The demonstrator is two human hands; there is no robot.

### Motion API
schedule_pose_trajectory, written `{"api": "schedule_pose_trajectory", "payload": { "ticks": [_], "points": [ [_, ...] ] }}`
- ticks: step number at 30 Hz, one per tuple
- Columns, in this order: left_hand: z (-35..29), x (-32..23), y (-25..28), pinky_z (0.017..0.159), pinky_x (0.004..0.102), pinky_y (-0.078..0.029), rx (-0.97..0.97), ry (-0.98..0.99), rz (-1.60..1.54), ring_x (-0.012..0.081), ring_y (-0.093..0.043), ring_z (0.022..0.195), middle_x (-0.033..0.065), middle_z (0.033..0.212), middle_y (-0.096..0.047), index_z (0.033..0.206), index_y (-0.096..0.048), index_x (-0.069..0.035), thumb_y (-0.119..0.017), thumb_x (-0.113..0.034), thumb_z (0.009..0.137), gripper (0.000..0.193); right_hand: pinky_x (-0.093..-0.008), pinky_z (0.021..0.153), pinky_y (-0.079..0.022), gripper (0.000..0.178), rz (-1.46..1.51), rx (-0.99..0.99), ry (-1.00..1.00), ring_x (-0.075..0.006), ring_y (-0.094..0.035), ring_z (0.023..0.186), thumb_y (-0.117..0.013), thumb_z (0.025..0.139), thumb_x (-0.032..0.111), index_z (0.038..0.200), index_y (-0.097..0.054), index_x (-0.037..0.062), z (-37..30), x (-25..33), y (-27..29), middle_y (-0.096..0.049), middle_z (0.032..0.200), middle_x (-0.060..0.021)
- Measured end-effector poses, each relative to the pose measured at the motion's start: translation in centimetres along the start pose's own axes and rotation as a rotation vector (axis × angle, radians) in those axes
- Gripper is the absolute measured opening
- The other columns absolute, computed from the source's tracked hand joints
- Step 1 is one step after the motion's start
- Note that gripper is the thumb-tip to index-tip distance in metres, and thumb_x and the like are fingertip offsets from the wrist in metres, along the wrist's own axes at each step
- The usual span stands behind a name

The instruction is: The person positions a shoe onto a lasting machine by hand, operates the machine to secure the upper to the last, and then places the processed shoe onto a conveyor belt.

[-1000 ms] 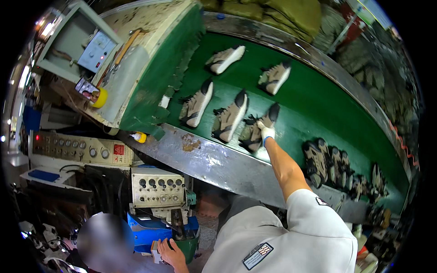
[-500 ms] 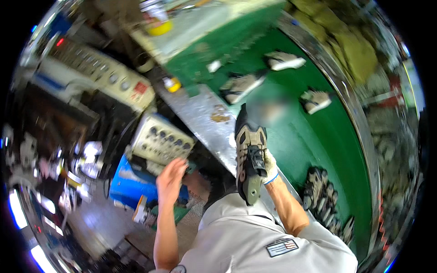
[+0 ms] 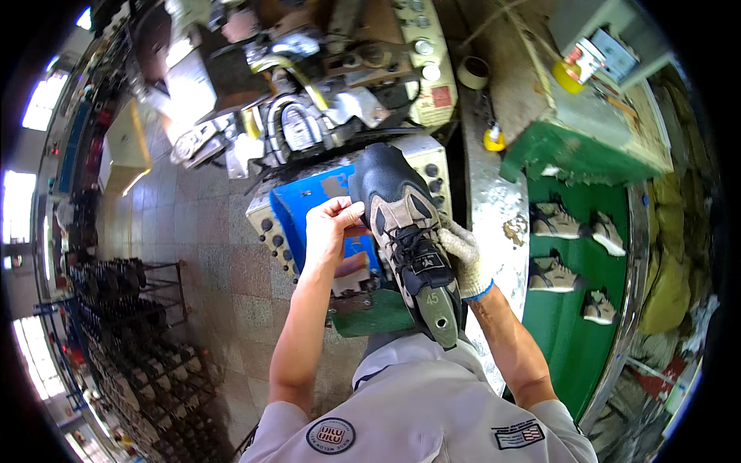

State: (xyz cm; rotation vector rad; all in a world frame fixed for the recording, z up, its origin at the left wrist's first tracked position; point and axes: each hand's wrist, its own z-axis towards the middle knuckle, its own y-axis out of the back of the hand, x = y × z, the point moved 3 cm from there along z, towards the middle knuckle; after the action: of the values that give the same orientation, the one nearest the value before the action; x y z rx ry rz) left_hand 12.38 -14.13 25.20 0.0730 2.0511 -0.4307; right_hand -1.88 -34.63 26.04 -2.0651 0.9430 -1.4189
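Note:
Before me is a beige and black shoe upper (image 3: 401, 212) stretched over a green shoe last (image 3: 438, 316), toe pointing away. My right hand (image 3: 465, 258), in a white knit glove with a blue cuff, grips its right side; some of those fingers are hidden behind the shoe. Bare, my left hand (image 3: 333, 224) pinches the lower edge of the upper on the left near the toe. Just beyond the shoe stands a machine with a blue panel (image 3: 301, 204) and black knobs.
Metal machine parts with curved hoses (image 3: 297, 116) rise ahead. On the right, several shoes (image 3: 556, 275) lie on a green belt (image 3: 552, 332) beside a metal ledge (image 3: 494, 201). A small yellow bottle (image 3: 494, 140) stands on that ledge. Racks of shoes (image 3: 143, 339) stand at the left.
My view and body have turned left from the green belt to the machine. The shoe has come along in my right hand. My left hand, free before, has taken hold of its edge.

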Motion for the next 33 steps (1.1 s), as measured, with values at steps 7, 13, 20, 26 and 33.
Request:
{"api": "schedule_pose_trajectory", "payload": {
  "ticks": [7,13,20,26,33],
  "points": [
    [0.5,-3.4,7.3,0.069,0.0311,-0.062,-0.272,-0.155,-0.130,0.0173,-0.071,0.076,0.0107,0.095,-0.073,0.115,-0.068,0.005,-0.073,-0.001,0.085,0.032,-0.0290,0.096,-0.049,0.052,-0.227,-0.066,-0.014,-0.0163,-0.061,0.110,-0.059,0.099,0.021,0.141,-0.049,-0.0063,6.8,-1.7,-7.4,-0.064,0.127,-0.0119],
    [2.0,-6.5,9.6,0.085,0.0325,-0.061,-0.339,-0.283,-0.311,0.0238,-0.073,0.096,0.0201,0.119,-0.069,0.129,-0.058,0.010,-0.065,0.004,0.084,0.047,-0.0283,0.096,-0.049,0.050,-0.116,0.005,0.026,-0.0137,-0.061,0.109,-0.060,0.100,0.020,0.143,-0.050,-0.0019,11.9,-2.7,-10.8,-0.063,0.129,-0.0084],
    [4.5,-6.9,10.3,0.094,0.0334,-0.057,-0.254,-0.432,-0.454,0.0275,-0.069,0.108,0.0243,0.125,-0.065,0.136,-0.050,0.012,-0.058,0.008,0.088,0.050,-0.0293,0.100,-0.047,0.047,-0.036,0.025,0.143,-0.0147,-0.060,0.113,-0.058,0.102,0.020,0.144,-0.051,0.0000,15.8,-4.2,-12.7,-0.063,0.130,-0.0085],
    [2.6,-3.5,8.0,0.077,0.0271,-0.053,-0.326,-0.197,-0.297,0.0141,-0.065,0.086,0.0076,0.102,-0.069,0.121,-0.064,0.002,-0.056,-0.019,0.102,0.030,-0.0285,0.098,-0.048,0.044,-0.055,-0.025,0.163,-0.0140,-0.061,0.111,-0.059,0.102,0.019,0.140,-0.055,-0.0013,17.4,-6.9,-11.0,-0.064,0.129,-0.0083],
    [1.9,-1.4,6.8,0.079,0.0352,-0.057,-0.126,-0.005,-0.427,0.0177,-0.068,0.087,0.0048,0.102,-0.069,0.118,-0.064,-0.011,-0.041,-0.048,0.108,0.045,-0.0274,0.094,-0.049,0.045,-0.132,-0.051,0.136,-0.0136,-0.062,0.106,-0.059,0.102,0.024,0.137,-0.058,-0.0035,17.9,-6.1,-10.9,-0.067,0.123,-0.0083]
  ]
}}
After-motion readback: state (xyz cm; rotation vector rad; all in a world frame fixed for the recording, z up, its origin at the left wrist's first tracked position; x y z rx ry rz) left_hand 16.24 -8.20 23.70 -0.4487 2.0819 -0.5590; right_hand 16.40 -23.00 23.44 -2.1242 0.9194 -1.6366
